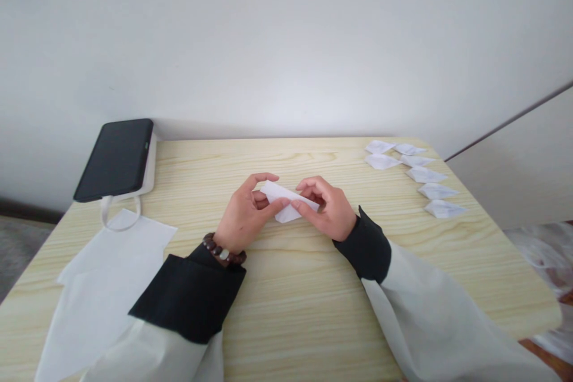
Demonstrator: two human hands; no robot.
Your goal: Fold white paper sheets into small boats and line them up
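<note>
1. Fingers (263, 178) of the left hand (244, 218) and right hand (333, 210) pinch the folded paper (285, 215) over the middle of the tabletop (290, 298).
2. Hold its edges aligned while pressing.
3. Smooth evenly along the fold; hard tugging could skew it.

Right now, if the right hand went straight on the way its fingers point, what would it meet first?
The folded white paper, which the right hand touches; beyond it, probably the left hand, though one view leaves depth unclear.

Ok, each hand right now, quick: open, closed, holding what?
Left hand: closed, holding one end of the folded white paper.
Right hand: closed, holding the other end.
</note>
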